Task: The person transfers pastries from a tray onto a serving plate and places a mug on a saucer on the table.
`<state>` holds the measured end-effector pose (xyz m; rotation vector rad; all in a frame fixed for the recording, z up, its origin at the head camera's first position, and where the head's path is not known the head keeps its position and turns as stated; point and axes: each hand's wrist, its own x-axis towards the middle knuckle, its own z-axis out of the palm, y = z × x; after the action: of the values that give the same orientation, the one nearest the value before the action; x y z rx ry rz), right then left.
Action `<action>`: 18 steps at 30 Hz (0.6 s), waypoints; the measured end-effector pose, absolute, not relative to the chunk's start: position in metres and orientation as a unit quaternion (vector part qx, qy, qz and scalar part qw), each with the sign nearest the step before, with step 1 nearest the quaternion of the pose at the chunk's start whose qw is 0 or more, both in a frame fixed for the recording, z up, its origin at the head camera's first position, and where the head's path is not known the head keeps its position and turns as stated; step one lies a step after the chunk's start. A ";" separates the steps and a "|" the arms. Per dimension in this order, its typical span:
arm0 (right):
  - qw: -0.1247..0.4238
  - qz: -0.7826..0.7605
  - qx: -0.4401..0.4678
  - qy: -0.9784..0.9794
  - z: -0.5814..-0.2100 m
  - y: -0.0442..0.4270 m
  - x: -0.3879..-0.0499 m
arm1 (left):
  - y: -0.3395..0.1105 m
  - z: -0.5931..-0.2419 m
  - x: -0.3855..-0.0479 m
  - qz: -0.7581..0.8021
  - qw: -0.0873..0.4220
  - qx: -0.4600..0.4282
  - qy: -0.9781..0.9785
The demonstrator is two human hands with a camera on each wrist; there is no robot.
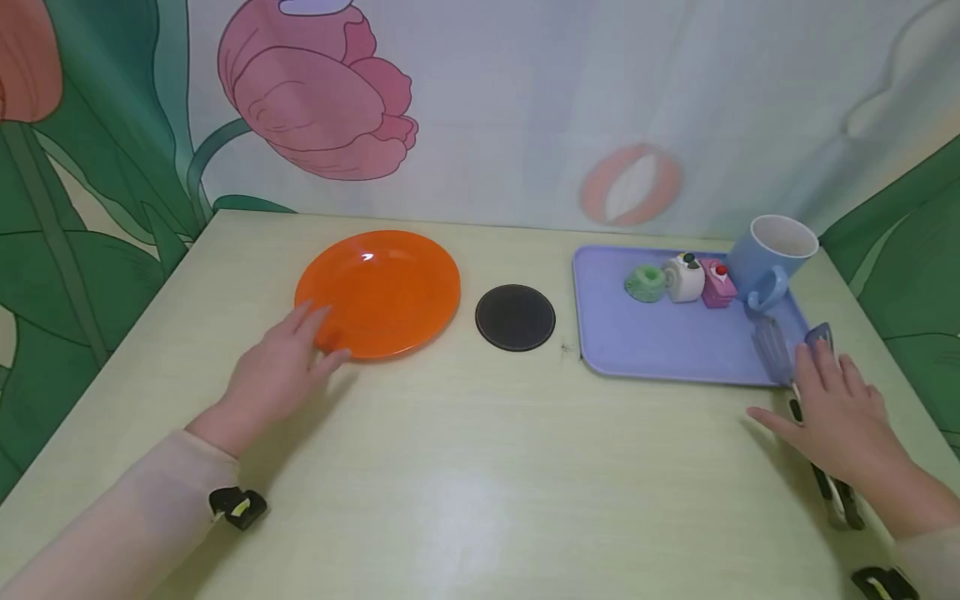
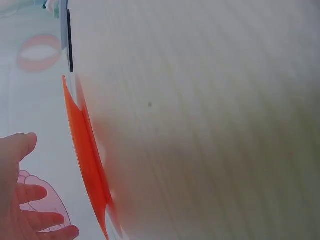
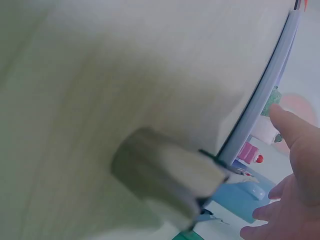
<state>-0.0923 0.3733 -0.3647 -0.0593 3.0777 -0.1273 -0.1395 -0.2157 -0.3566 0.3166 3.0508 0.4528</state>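
My left hand (image 1: 273, 371) hovers over the near-left rim of an orange plate (image 1: 390, 292), its fingers spread. In the left wrist view the fingers (image 2: 37, 220) stand apart from the plate (image 2: 87, 160), holding nothing. On the right, my right hand (image 1: 843, 408) is stretched out above kitchen utensils with dark handles (image 1: 823, 483). One slotted grey head (image 1: 772, 348) lies over the tray's corner; a second head (image 1: 820, 334) shows beyond my fingertips. The hand hides their middles. The right wrist view shows the handle ends (image 3: 160, 170) blurred, away from the loose fingers.
A lavender tray (image 1: 660, 346) carries a green toy doughnut (image 1: 645, 283), a white cake roll (image 1: 684, 278), a pink cake slice (image 1: 717, 285) and a light blue mug (image 1: 765, 258). Between plate and tray lies a black round coaster (image 1: 515, 317). A printed curtain (image 1: 510, 108) hangs behind the table.
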 end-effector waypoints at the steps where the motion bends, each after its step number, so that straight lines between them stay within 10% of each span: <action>1: 0.032 -0.042 -0.017 0.998 -0.365 0.375 -0.092 | -0.216 -0.356 -0.140 0.152 0.026 0.097 0.983; 18: 0.029 -0.081 0.007 0.996 -0.379 0.398 -0.085 | -0.239 -0.366 -0.148 0.326 0.096 -0.026 0.940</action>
<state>-0.0852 0.3980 -0.3791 0.0214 3.0732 -0.2493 -0.1478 -0.2386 -0.3658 -0.0767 2.7849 0.9655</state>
